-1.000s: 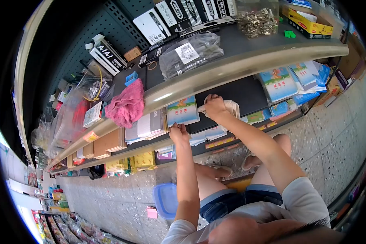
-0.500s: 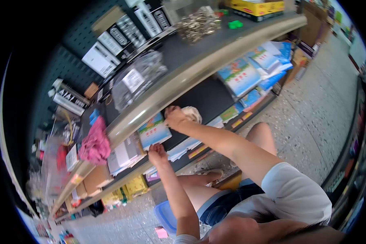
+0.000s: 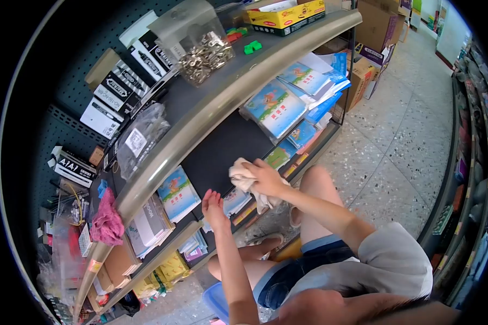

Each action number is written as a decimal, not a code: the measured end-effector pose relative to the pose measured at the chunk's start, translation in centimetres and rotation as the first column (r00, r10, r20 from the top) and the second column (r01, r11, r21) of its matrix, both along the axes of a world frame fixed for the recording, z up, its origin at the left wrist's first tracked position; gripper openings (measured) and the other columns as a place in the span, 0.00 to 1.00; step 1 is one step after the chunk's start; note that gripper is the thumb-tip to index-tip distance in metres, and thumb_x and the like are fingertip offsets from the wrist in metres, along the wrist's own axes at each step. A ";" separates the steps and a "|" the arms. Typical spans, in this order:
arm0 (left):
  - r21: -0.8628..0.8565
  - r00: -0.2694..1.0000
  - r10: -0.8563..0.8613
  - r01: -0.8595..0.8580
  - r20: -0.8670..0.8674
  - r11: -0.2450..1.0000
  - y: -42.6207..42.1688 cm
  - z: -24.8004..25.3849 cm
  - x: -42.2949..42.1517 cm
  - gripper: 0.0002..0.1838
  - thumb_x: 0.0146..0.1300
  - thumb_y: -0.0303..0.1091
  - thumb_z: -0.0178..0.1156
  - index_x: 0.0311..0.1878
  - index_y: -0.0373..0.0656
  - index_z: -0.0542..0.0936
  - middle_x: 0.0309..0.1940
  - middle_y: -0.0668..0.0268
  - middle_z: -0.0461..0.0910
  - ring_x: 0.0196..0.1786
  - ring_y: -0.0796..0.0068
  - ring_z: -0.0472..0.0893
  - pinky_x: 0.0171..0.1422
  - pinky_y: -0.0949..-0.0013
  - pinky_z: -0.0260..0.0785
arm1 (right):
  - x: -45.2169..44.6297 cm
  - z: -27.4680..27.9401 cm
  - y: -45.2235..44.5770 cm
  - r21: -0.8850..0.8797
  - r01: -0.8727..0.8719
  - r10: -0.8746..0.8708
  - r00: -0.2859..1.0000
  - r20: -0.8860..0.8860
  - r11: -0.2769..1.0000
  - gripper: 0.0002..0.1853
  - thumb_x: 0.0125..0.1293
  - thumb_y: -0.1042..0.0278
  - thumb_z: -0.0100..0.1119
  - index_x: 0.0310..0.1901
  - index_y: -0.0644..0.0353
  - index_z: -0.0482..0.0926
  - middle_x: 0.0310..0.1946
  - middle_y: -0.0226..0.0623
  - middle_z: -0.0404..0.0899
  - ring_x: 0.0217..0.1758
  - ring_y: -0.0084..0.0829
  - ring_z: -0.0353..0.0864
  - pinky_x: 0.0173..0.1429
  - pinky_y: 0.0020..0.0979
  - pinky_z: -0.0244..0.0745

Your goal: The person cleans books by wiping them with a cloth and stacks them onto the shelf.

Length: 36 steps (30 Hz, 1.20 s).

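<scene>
My right hand (image 3: 267, 180) is closed on a crumpled off-white cloth (image 3: 243, 174), over the front edge of the dark shelf board (image 3: 209, 157). Part of the cloth hangs down below my fingers. My left hand (image 3: 214, 208) is empty, palm up with fingers stretched out, at the shelf's front edge. Just left of it lies a stack of blue-covered booklets (image 3: 179, 196). Farther right on the same shelf is another booklet stack (image 3: 276, 108) with a similar picture cover.
Above runs an upper shelf with a pale rounded edge (image 3: 200, 116). It carries a bag of metal clips (image 3: 206, 57), a yellow box (image 3: 287, 15), a clear plastic bag (image 3: 141, 138) and a pink cloth (image 3: 108, 219). A blue stool (image 3: 216, 300) stands by my legs.
My right hand has drawn the cloth from deeper on the shelf toward its front edge. My left hand has come off the booklet stack's corner. The camera view has shifted.
</scene>
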<state>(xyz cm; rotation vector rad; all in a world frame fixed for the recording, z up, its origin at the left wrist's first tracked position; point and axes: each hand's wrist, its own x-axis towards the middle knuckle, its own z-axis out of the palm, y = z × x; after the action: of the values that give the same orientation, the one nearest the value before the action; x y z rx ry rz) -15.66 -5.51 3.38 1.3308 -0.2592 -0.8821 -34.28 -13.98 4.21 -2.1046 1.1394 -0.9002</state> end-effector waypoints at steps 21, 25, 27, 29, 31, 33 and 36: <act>0.084 0.800 -0.443 0.515 -0.404 0.853 -25.4 -2.0 -13.0 0.04 0.56 0.27 0.61 0.34 0.45 0.75 0.22 0.72 0.74 0.21 0.79 0.72 0.20 0.73 0.59 | -18.4 -5.3 2.1 0.762 -0.256 -0.738 0.203 0.644 0.595 0.20 0.63 0.73 0.61 0.56 0.59 0.71 0.43 0.36 0.81 0.42 0.30 0.83 0.46 0.34 0.80; 0.065 0.843 -0.389 0.441 -0.371 0.895 -24.7 -0.3 -14.7 0.04 0.57 0.25 0.61 0.35 0.41 0.76 0.25 0.68 0.77 0.22 0.77 0.73 0.23 0.71 0.62 | -18.4 -5.3 2.3 0.758 -0.256 -0.733 0.203 0.649 0.600 0.20 0.62 0.73 0.61 0.56 0.59 0.71 0.43 0.35 0.81 0.41 0.30 0.83 0.46 0.33 0.80; 0.049 0.850 -0.488 0.506 -0.200 0.861 -24.4 -0.9 -14.2 0.06 0.58 0.25 0.61 0.38 0.38 0.76 0.30 0.64 0.79 0.27 0.73 0.77 0.29 0.68 0.68 | -18.3 -5.4 2.2 0.757 -0.257 -0.731 0.205 0.650 0.601 0.20 0.62 0.73 0.61 0.56 0.58 0.71 0.43 0.35 0.81 0.41 0.30 0.83 0.46 0.33 0.80; 0.042 0.829 -0.548 0.555 -0.115 0.831 -24.6 -1.9 -13.5 0.09 0.60 0.26 0.60 0.42 0.35 0.76 0.35 0.60 0.80 0.34 0.68 0.80 0.36 0.65 0.73 | -18.4 -5.4 2.4 0.760 -0.263 -0.736 0.203 0.646 0.594 0.20 0.62 0.73 0.61 0.56 0.58 0.70 0.43 0.35 0.81 0.41 0.31 0.83 0.46 0.33 0.80; 0.032 0.806 -0.579 0.586 -0.124 0.810 -24.7 -1.7 -12.8 0.11 0.61 0.26 0.60 0.45 0.31 0.75 0.41 0.56 0.80 0.42 0.64 0.81 0.45 0.60 0.76 | -18.5 -5.7 2.6 0.760 -0.280 -0.740 0.195 0.643 0.586 0.21 0.62 0.73 0.61 0.56 0.58 0.70 0.43 0.35 0.80 0.42 0.31 0.83 0.46 0.34 0.80; -0.063 0.797 -0.559 0.561 -0.229 0.826 -24.0 -1.0 -12.1 0.12 0.63 0.25 0.58 0.48 0.30 0.74 0.45 0.54 0.79 0.47 0.62 0.80 0.51 0.57 0.75 | -18.6 -5.8 3.0 0.764 -0.274 -0.745 0.193 0.639 0.584 0.21 0.62 0.73 0.61 0.57 0.57 0.70 0.44 0.36 0.80 0.42 0.31 0.83 0.46 0.34 0.80; -0.097 0.763 -0.589 0.586 -0.266 0.804 -22.9 -0.5 -9.9 0.17 0.67 0.27 0.53 0.57 0.32 0.70 0.54 0.55 0.76 0.56 0.62 0.77 0.61 0.58 0.70 | -18.6 -5.7 3.3 0.769 -0.239 -0.749 0.187 0.636 0.593 0.21 0.62 0.73 0.61 0.57 0.57 0.69 0.45 0.36 0.80 0.43 0.31 0.82 0.47 0.34 0.80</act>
<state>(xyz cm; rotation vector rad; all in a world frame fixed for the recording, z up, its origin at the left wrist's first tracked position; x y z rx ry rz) -25.60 -28.38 2.93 1.0994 -0.4700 -1.5924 -52.91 -10.67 -1.51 -0.2457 0.8788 -1.2943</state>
